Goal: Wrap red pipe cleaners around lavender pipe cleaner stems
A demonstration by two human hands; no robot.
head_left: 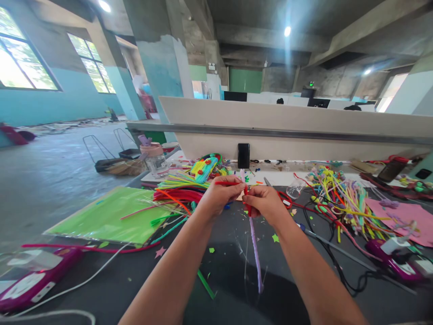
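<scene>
Both hands meet over the middle of the dark table. My left hand (pixel 221 194) pinches one end of a red pipe cleaner (pixel 248 208). Close beside it, my right hand (pixel 264 203) is closed on the same red pipe cleaner, which bends between the fingers. A lilac pipe cleaner (pixel 256 255) runs down from the fingers toward the tabletop, and a short pale piece sticks up above them. Whether the red one is wound around the lilac one is hard to see. Red-handled scissors (pixel 284 198) lie just right of my right hand, partly hidden.
Pipe cleaners (pixel 179 189) lie bundled at left beside a green sheet pack (pixel 111 216). A tangled colourful pile (pixel 345 194) and pink sheet (pixel 402 219) are at right. A black phone (pixel 243 155) leans on the divider. Purple power strips (pixel 37 280) and cables flank the table.
</scene>
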